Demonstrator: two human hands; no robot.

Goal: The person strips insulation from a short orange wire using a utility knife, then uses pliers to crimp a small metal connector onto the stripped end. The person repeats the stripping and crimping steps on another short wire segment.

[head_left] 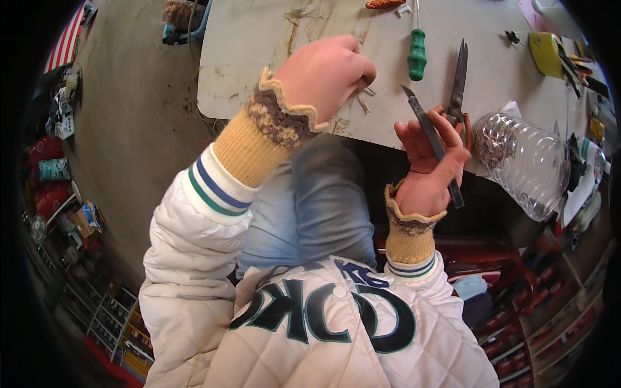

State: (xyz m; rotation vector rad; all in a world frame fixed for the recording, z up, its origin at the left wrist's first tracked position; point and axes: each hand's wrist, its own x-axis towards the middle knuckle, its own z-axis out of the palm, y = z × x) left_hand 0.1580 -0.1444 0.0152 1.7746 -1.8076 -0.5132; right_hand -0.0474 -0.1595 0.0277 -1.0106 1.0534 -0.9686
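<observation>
Over the near part of the pale worktable (246,71), my left hand (333,72) is closed, thumb and fingers bent together; what they pinch, if anything, is hidden. Small thin sticks or wire pieces (365,103) lie just below its fingertips. Past the table's front edge, my right hand (435,152) grips a dark, flat knife-like blade (427,123) with a slanted tip pointing up and away. Beside that hand, scissors with long dark blades (458,77) and orange handles lie on the table. A green-handled screwdriver (417,57) rests between the hands, farther back.
A clear ribbed plastic bottle (533,161), with brownish scraps inside, lies on its side at the right. Farther back stands a yellow-green cup (545,55) beside several tools. An orange object (384,4) lies at the far edge. A blue bin (173,34) is left of the table.
</observation>
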